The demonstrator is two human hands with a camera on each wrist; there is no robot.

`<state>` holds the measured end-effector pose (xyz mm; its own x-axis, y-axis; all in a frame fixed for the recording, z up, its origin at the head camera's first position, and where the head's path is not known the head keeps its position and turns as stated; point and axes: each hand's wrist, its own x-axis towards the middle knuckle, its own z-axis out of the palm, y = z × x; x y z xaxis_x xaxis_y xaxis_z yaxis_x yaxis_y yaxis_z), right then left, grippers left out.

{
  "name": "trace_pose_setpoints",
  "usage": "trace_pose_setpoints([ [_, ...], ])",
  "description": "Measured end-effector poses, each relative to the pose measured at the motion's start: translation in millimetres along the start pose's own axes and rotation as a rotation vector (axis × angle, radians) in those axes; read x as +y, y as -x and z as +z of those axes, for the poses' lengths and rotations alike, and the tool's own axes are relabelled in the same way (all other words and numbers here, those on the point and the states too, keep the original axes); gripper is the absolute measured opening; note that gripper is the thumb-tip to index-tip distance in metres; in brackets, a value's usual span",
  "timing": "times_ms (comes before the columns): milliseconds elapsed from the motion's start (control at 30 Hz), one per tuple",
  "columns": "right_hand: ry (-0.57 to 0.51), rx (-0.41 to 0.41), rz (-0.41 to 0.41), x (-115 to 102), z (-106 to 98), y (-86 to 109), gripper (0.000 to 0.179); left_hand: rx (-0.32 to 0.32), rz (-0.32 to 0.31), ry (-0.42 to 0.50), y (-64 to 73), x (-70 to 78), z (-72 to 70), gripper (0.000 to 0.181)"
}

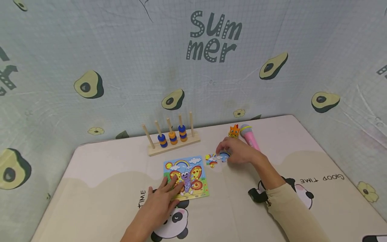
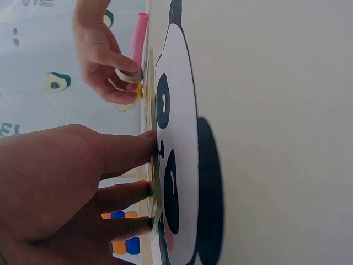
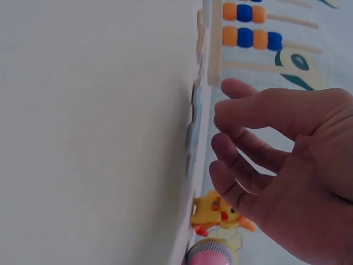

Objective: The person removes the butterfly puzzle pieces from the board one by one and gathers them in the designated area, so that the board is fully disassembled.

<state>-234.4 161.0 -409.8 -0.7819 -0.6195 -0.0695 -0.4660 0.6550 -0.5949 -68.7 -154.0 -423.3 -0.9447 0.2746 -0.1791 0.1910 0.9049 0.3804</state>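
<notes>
A square butterfly puzzle [image 1: 193,179] lies on the table, and my left hand [image 1: 160,203] rests its spread fingers on the lower left part of it. In the left wrist view, the left fingertips [image 2: 144,189] touch the puzzle's edge and face. To the right of the puzzle lie several loose puzzle pieces [image 1: 211,160] with sun, mushroom and rainbow pictures. My right hand [image 1: 240,151] hovers over the rainbow piece [image 1: 224,156] and partly covers it. Its fingers bend loosely, and the right wrist view shows nothing between them, the pieces lying just beyond the fingertips [image 3: 220,110].
A wooden peg rack [image 1: 173,148] with blue and orange beads stands behind the puzzle. Beyond the right hand are a small orange and yellow toy figure [image 1: 233,130] and a pink microphone [image 1: 251,138]. A printed cloth backdrop [image 1: 136,67] rises along the table's back edge.
</notes>
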Motion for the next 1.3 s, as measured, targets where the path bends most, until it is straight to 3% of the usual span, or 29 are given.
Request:
trace_pose_setpoints([
  [467,-0.026,-0.117,-0.09,-51.7,22.6,-17.7,0.032,-0.003,0.008,-0.007,1.1,-2.3,-0.4,0.052],
  [867,0.05,-0.179,-0.148,-69.5,39.2,-46.5,0.026,-0.014,0.006,-0.008,-0.6,-2.0,0.0,0.052],
  [1300,0.112,-0.206,-0.077,-77.5,47.6,-56.0,0.021,-0.014,0.015,-0.016,-1.1,-2.0,-0.9,0.052],
])
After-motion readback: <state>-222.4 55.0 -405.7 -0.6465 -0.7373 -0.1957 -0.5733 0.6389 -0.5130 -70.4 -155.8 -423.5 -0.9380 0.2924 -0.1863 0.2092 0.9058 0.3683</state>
